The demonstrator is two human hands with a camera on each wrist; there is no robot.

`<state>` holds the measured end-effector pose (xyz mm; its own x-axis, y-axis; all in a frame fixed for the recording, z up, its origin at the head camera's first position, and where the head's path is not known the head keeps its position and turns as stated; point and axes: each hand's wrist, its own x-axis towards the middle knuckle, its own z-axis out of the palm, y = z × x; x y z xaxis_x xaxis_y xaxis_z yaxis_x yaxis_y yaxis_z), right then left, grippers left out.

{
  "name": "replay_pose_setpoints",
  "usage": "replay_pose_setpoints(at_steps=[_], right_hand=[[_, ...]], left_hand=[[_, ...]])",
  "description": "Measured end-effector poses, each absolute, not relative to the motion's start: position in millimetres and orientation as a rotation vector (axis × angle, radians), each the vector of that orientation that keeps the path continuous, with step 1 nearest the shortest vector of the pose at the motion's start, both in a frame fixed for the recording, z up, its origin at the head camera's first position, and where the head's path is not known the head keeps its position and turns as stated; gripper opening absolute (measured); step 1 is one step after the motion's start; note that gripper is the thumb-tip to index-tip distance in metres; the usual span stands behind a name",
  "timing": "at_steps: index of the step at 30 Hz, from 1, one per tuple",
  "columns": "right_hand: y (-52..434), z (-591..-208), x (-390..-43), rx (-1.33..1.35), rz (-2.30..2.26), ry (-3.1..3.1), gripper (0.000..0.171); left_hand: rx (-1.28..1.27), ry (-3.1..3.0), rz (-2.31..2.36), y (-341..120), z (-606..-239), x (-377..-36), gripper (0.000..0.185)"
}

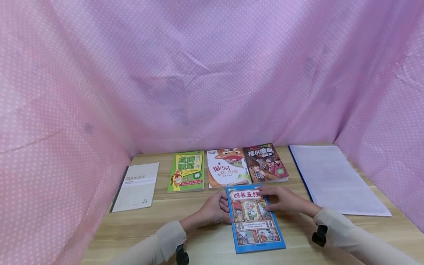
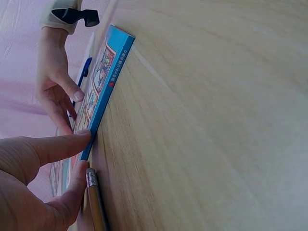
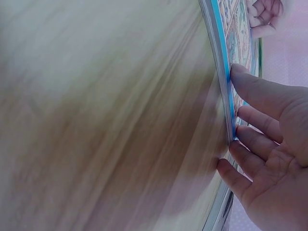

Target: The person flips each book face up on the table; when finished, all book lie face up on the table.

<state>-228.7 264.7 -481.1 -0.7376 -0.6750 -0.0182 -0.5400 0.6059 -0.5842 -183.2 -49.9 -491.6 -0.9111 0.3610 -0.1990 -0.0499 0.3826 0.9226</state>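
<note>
Two hands on blue book [image 1: 255, 219], flat on table [image 1: 205, 246], left hand [image 1: 215, 209] fingers straight against its spine, right hand [image 1: 286, 200] fingers spread on its cover, illustrated panels.

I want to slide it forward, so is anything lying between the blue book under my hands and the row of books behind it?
Nothing visible: bare table separates the blue book from the row of books.

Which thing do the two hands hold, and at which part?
The blue book lies on the table; the left hand touches its spine edge, the right hand its opposite edge, near the top.
</note>
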Motion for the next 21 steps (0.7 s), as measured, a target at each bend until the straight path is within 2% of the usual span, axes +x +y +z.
replay_pose_setpoints(at_steps=[12,21], right_hand=[[261.2,-475.8,-232.0,-0.993,-0.82,2.554,0.052],[256.5,-454.5,-239.8,-1.096,-0.885,2.54,0.05]], left_hand=[[0.248,2.245,1.553,-57.3,-490.7,-185.9,0.06],[0.305,2.189,1.485,-69.7,-472.1,-195.8,0.067]])
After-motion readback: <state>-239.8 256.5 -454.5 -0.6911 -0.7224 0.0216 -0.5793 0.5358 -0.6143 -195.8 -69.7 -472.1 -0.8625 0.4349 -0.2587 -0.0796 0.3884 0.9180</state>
